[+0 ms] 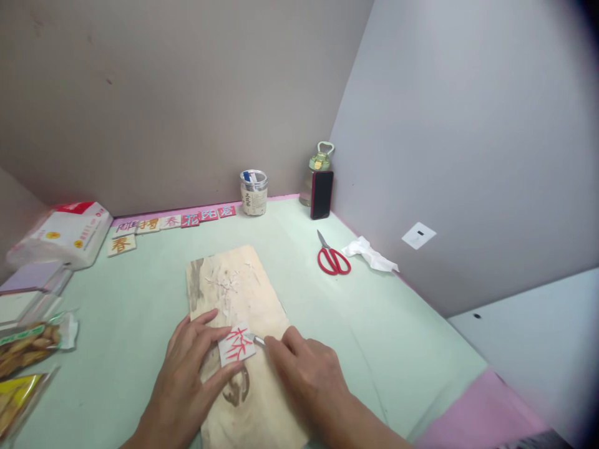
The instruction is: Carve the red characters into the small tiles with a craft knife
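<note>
Small white square block with a red painted character (pixel 237 343) lies flat on the pale wooden board (pixel 243 293), near the board's middle, on the pale green tabletop (pixel 140 299). Left hand (pixel 187 368) pins it — fingers spread flat, thumb and forefinger pressing its left edges, not curled around it. Right hand (pixel 306 368) is closed on a thin metal-tipped carving tool (pixel 256 338), tip touching the block's right edge.

Judgement: block looks light and stiff, likely soft enough to carve, so it slides easily and edges may chip — hold it by pressing down on the corners away from the blade.

Block is roughly square, no clear long axis; it sits rotated, one corner pointing away toward the board's shavings (pixel 227 280). Tool's axis runs left-right, tip pointing left.
</note>
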`<state>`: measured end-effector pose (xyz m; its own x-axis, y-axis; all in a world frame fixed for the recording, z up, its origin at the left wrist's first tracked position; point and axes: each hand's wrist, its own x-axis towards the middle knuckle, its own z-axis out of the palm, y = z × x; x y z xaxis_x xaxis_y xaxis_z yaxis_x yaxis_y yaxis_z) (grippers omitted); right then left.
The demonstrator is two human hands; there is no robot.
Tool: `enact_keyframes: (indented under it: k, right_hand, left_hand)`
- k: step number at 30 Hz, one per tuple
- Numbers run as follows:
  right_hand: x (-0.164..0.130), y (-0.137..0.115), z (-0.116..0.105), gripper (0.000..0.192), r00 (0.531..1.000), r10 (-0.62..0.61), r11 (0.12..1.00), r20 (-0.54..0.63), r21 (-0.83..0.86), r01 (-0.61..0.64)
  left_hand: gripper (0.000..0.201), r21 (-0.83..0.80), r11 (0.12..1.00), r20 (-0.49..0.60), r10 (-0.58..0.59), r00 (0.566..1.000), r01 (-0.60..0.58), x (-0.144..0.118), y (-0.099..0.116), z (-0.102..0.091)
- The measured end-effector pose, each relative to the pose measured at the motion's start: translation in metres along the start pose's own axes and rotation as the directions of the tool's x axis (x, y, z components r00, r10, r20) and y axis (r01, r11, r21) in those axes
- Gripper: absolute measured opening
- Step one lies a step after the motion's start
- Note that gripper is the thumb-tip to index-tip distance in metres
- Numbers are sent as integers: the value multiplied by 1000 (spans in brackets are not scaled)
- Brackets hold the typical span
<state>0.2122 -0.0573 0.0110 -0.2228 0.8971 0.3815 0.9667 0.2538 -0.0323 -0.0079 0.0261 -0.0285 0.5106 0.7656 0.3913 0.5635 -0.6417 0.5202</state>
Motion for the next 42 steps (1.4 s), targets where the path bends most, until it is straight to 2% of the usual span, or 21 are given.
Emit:
enact_keyframes:
  k: [19,25,27,31,35,37,39,42]
  right_hand:
    - [-1,1,-2,27,1000,5,1000,-8,11,-5]
    - [-4,14,-2,23,999,38,999,-3,35,-38]
    - [-6,21,-4,23,998,66,993,4,99,-66]
    - [-4,30,-15,27,995,66,926,76,367,-89]
    - [11,32,-25,23,979,111,735,173,649,-198]
    - [19,32,-29,22,973,108,658,203,719,-223]
    - [24,32,-30,22,975,78,660,209,722,-208]
    - [24,33,-26,22,977,11,745,212,650,-150]
  left_hand:
    - [33,15,1000,-3,-20,1000,20,1,2,-2]
    - [33,13,1000,-12,-22,1000,22,1,2,-2]
    - [34,8,1000,-14,-23,1000,23,2,3,-1]
    - [35,-18,1000,-5,-7,1000,7,2,3,-2]
    - [34,-25,998,-45,61,997,-62,2,4,-5]
    - [31,-9,996,-51,92,994,-92,1,3,-6]
    - [31,11,995,-48,104,993,-104,1,2,-6]
    - [36,32,995,-56,93,994,-91,0,-1,-6]
